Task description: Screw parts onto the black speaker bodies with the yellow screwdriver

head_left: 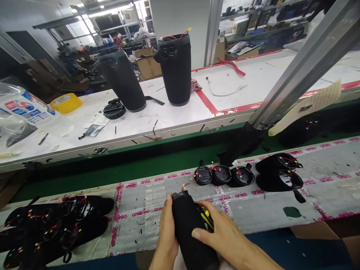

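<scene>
A black fabric-covered speaker body (pixel 189 228) is held at the bottom middle, tilted, its wired top pointing away from me. A red wire with a yellow connector (pixel 184 187) sticks up from that top end. My left hand (pixel 166 228) lies along its left side, fingers mostly hidden behind it. My right hand (pixel 215 228) grips it from the right, thumb across the fabric. Between the right fingers and the body shows a yellow-and-black handled tool (pixel 207 218); its working end is hidden, so I cannot tell its kind.
Several wired speaker bodies (pixel 97 205) lie at left on the taped bench (pixel 152 225). More black wired parts (pixel 221 175) stand at right. Across a green strip, a white shelf (pixel 165 118) holds two upright speakers (pixel 177 71), yellow tape (pixel 66 103) and a plastic bottle (pixel 36 110). A metal post (pixel 292 63) slants at right.
</scene>
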Motion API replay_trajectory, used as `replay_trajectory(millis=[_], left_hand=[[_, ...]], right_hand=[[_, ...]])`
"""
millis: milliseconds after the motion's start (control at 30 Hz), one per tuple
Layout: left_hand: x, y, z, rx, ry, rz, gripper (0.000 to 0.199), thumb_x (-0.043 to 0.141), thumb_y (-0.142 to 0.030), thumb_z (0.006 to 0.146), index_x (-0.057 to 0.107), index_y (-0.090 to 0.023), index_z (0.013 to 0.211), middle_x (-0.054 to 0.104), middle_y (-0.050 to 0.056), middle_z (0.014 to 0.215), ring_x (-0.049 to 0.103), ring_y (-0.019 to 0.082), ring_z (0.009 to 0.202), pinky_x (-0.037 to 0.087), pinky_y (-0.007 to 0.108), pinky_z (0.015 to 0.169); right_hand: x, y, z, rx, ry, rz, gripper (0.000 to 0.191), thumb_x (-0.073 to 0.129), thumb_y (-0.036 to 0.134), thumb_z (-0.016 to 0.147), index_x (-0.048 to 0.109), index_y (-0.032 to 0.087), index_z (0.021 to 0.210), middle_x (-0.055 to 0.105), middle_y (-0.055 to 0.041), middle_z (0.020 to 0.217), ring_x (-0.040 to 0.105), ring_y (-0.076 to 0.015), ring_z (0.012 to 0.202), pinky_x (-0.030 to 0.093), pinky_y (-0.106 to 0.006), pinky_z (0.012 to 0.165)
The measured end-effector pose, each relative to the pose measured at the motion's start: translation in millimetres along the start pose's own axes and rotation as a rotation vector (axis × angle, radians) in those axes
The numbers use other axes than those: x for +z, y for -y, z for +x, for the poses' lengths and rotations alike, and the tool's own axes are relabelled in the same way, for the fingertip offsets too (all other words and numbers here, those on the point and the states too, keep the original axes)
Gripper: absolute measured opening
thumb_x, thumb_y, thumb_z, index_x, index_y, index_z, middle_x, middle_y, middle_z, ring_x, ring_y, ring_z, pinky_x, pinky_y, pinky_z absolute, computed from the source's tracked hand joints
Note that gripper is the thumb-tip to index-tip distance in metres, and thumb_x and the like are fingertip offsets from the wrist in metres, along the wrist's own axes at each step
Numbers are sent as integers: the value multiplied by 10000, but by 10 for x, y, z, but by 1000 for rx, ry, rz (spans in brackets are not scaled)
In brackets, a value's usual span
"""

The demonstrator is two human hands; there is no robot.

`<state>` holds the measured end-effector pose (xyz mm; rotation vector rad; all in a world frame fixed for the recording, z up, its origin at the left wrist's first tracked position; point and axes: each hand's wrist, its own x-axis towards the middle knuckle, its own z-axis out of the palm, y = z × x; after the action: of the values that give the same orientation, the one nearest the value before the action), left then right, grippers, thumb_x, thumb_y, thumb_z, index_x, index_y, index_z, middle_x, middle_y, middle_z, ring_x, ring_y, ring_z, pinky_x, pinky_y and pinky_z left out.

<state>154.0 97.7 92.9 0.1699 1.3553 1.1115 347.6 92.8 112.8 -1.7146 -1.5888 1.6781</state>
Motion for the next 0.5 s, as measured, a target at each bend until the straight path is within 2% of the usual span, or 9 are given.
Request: replay_trajectory(millis=[100, 167, 233, 333, 400, 433, 500], left_hand=[[55, -28, -65, -41, -33, -37, 678, 714, -747, 876, 750, -227, 1310, 779, 121, 1410, 647, 362, 1419, 538, 452, 1180], [59, -47, -124, -46, 2, -68, 708, 687, -754, 884, 706, -265, 1396, 778, 111, 1415, 640, 386, 1426, 522, 521, 1196], [51, -44, -187, -13, 69, -89, 719, 728, -728, 860, 695, -278, 1420, 780, 118, 1410, 635, 418, 1425, 509, 581, 1199], [54, 8, -274, 80, 253, -109, 691, 902, -568, 761, 746, -248, 1354, 781, 140, 1407, 623, 433, 1437, 457, 565, 1246], [76, 50, -318, 100, 376, -140, 716, 971, -487, 695, 760, -247, 1336, 803, 149, 1364, 645, 446, 1411, 443, 571, 1255], [91, 64, -335, 87, 391, -159, 734, 989, -483, 668, 765, -254, 1329, 816, 147, 1334, 656, 452, 1396, 448, 581, 1250], [119, 73, -355, 38, 325, -178, 686, 978, -528, 680, 792, -259, 1282, 829, 134, 1309, 637, 441, 1421, 447, 570, 1257]], right_hand=[[13, -144, 84, -57, 32, 289, 878, 812, 589, 789, 561, 215, 1542, 646, -161, 1523, 587, -400, 1397, 439, -539, 1168], [5, -280, 123, -82, 112, 523, 932, 814, 676, 774, 556, 210, 1539, 636, -164, 1539, 619, -402, 1369, 491, -526, 1126], [11, -421, 139, -30, 119, 717, 986, 822, 747, 741, 565, 215, 1531, 635, -162, 1543, 618, -407, 1377, 507, -521, 1115], [71, -585, 131, 65, 18, 887, 993, 862, 754, 700, 608, 229, 1504, 634, -150, 1550, 551, -403, 1459, 444, -518, 1189], [126, -639, 119, 69, 26, 969, 971, 875, 729, 709, 615, 245, 1510, 649, -142, 1535, 549, -401, 1465, 407, -531, 1217], [149, -652, 114, 62, 48, 999, 959, 872, 722, 722, 613, 254, 1518, 656, -137, 1528, 551, -400, 1465, 390, -538, 1228], [177, -657, 102, 49, 80, 1018, 960, 875, 723, 717, 615, 272, 1525, 663, -129, 1520, 538, -405, 1474, 360, -550, 1244]])
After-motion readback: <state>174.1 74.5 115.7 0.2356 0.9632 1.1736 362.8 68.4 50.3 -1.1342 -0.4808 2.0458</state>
